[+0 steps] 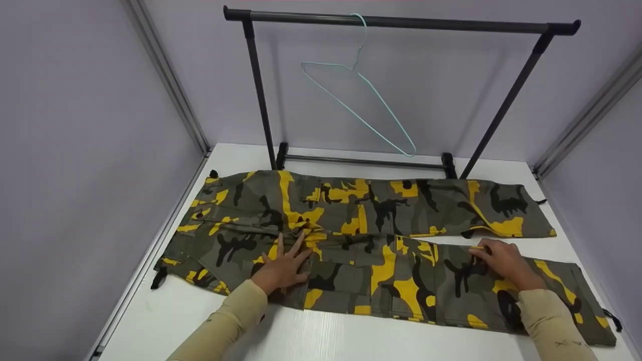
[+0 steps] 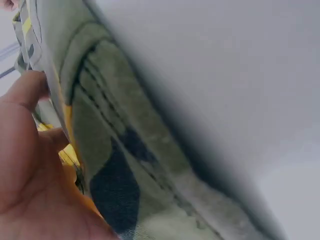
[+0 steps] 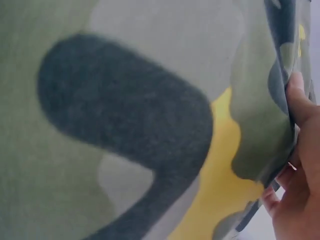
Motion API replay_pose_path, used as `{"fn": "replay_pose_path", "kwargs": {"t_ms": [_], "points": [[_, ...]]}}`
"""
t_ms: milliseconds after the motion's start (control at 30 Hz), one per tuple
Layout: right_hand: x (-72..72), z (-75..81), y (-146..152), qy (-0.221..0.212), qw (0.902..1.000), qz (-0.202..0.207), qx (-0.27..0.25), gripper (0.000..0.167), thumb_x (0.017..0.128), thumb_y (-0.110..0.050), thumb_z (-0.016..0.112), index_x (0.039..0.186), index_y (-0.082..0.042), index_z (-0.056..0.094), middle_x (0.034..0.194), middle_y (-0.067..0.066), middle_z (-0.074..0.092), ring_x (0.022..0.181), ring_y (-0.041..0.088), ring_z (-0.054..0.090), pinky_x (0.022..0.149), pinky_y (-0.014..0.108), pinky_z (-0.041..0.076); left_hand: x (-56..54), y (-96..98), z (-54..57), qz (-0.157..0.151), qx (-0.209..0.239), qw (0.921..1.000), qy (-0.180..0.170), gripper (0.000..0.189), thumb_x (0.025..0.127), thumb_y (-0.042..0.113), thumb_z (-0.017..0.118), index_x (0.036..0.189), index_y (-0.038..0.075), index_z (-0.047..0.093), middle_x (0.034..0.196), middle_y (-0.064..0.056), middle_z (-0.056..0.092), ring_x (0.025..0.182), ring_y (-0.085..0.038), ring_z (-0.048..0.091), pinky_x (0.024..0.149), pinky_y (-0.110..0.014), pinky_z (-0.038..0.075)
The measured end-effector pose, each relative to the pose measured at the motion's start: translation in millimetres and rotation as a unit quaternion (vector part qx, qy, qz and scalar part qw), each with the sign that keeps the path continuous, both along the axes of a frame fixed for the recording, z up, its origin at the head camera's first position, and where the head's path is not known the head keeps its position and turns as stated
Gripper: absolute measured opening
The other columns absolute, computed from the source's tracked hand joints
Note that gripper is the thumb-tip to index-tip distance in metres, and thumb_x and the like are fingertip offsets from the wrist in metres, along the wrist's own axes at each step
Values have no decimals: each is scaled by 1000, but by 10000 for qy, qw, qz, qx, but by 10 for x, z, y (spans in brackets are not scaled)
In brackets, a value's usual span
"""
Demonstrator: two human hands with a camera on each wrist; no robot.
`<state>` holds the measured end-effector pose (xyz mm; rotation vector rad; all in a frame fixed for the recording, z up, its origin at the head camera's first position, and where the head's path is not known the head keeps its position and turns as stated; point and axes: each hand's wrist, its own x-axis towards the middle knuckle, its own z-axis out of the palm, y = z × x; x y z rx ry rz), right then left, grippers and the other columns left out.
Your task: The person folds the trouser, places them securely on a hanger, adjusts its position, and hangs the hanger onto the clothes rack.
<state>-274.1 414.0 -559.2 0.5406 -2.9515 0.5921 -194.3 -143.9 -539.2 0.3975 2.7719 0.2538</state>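
A pair of camouflage trousers [image 1: 346, 281] in grey, green, black and yellow lies spread across the white table, waist at the left and legs toward the right. My left hand [image 1: 283, 268] rests on them near the crotch, fingers spread over bunched cloth. In the left wrist view, a stitched seam of the trousers [image 2: 115, 125] runs beside that palm. With my right hand [image 1: 506, 260] I pinch the inner edge of the nearer leg. The right wrist view has the thumb of my right hand [image 3: 300, 165] on one side of the cloth and fingertips on the other.
Behind the trousers stands a black garment rack [image 1: 401, 21], its feet on the table [image 1: 175, 321]. A light-green wire hanger [image 1: 361, 118] hangs from its bar. Pale panels [image 1: 80, 150] enclose the left, back and right sides.
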Motion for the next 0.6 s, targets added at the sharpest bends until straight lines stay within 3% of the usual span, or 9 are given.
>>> {"fn": "replay_pose_path", "kwargs": {"t_ms": [133, 200, 333, 433, 500, 600], "points": [[49, -71, 91, -36, 9997, -227, -94, 27, 88, -37, 61, 71, -17, 55, 56, -8, 42, 52, 12, 40, 66, 41, 22, 121, 2, -54, -170, 35, 9993, 333, 57, 90, 46, 56, 140, 26, 37, 156, -3, -2, 135, -48, -2, 81, -79, 20], [63, -97, 120, 36, 9993, -361, -102, 28, 88, -36, 61, 70, -17, 54, 56, -7, 41, 53, 14, 40, 67, 42, 20, 166, 2, -59, -203, -16, 9992, 330, 55, 90, 47, 55, 138, 24, 39, 155, -5, 2, 135, -48, 3, 80, -80, 20], [54, -134, 137, 231, 9979, -587, -156, 27, 88, -34, 62, 70, -15, 55, 58, -5, 42, 56, 17, 40, 67, 44, 19, 169, -26, 2, -142, 68, 9998, -139, 58, 90, 51, 53, 138, 25, 35, 155, -3, 6, 136, -46, 2, 82, -80, 17], [43, -149, 135, 258, 9969, -730, -165, 25, 88, -33, 63, 72, -15, 57, 62, -3, 46, 62, 20, 42, 68, 46, 21, 113, -113, 42, -169, 569, 9973, -426, 52, 90, 50, 53, 135, 25, 39, 154, -3, 13, 136, -45, 3, 85, -78, 17], [46, -147, 151, 178, 9963, -818, -177, 21, 88, -30, 64, 76, -13, 59, 68, 0, 51, 67, 23, 45, 68, 48, 22, 60, -212, 57, -261, 1109, 9930, -311, 42, 92, 43, 54, 127, 21, 47, 147, -6, 31, 133, -42, 22, 89, -71, 26], [75, -112, 232, 22, 9945, -1032, -152, 12, 87, -22, 65, 86, -10, 62, 82, 7, 57, 79, 30, 47, 68, 52, 24, 9, -425, 82, -55, 1868, 9822, 193, 22, 95, 28, 55, 113, 16, 57, 119, -7, 55, 106, -31, 52, 82, -53, 43]]}}
